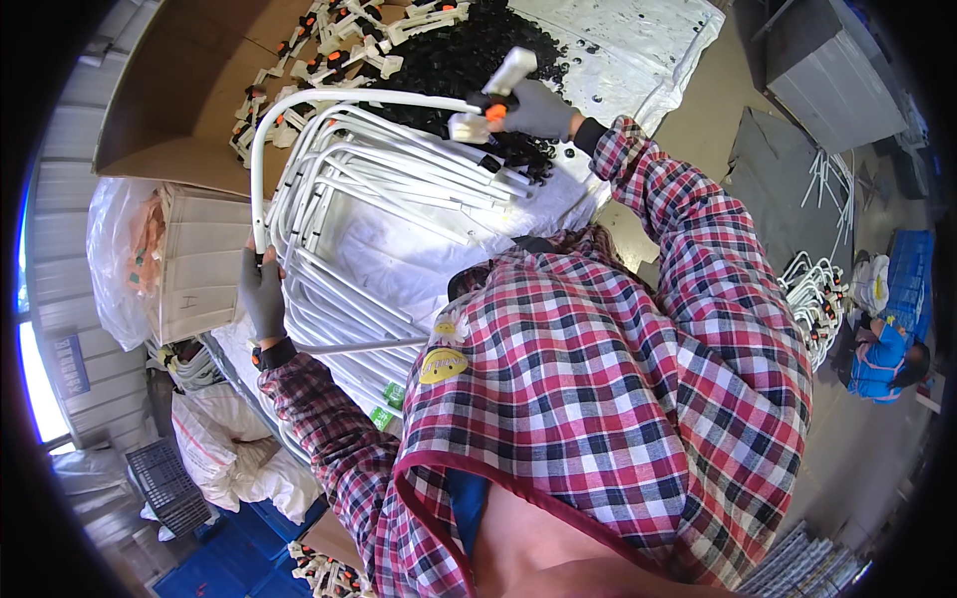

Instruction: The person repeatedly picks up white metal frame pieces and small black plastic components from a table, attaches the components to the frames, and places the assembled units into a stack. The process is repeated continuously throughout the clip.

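A long white bent tube (369,96) spans between my hands, over a stack of similar white bent tubes (349,169) lying on white sheeting. My left hand (264,297), in a grey glove with fingertips showing, is closed around the tube near its lower left end. At the other end, my gloved right hand (538,110) grips a white plastic fitting (511,70) with black and orange parts. The fitting sits at the tube's end; how far it is pushed on cannot be told. Beyond the tube lies a heap of small black plastic pieces (439,80).
A cardboard box (189,80) stands at the far left, with many white, black and orange fittings (344,40) beside it. A carton (204,259) and a white sack (234,448) are on the left. Another person in blue (882,359) is at the far right.
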The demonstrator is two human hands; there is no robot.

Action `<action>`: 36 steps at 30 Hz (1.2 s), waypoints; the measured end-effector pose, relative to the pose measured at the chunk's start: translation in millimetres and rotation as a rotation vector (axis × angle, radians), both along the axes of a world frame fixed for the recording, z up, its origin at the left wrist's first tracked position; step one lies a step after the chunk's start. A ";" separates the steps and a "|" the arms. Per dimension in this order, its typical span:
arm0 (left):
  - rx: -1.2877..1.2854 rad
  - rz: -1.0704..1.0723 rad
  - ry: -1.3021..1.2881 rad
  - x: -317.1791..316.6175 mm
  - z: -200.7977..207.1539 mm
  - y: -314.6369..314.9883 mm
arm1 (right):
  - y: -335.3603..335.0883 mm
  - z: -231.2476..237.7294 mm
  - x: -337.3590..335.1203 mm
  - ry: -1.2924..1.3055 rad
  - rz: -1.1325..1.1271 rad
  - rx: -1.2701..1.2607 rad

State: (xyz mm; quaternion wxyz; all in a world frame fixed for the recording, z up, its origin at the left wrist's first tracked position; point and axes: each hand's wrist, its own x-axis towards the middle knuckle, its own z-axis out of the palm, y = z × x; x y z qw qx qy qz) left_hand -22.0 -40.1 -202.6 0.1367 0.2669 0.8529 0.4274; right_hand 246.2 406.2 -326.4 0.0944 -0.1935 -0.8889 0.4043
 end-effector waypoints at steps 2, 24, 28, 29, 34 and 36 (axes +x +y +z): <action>0.073 -0.091 -0.021 13.0 9.9 15.1 | -26.7 68.1 -18.5 0.263 0.109 -0.396; 0.086 -0.191 -0.178 39.1 60.7 120.9 | 116.4 -21.9 -23.9 -0.209 -0.454 0.206; 0.080 0.015 -0.075 71.3 91.0 57.3 | 52.7 -102.6 29.3 -0.370 -0.416 0.054; 0.060 0.067 -0.100 58.5 82.3 42.6 | 40.6 -102.4 32.0 -0.359 -0.463 0.015; 0.128 0.194 -0.168 60.1 74.3 10.2 | 23.4 -120.5 34.7 -0.001 -0.649 -0.284; 0.153 0.210 -0.136 63.1 73.5 -1.4 | 22.1 -132.9 37.0 0.226 -0.674 -0.587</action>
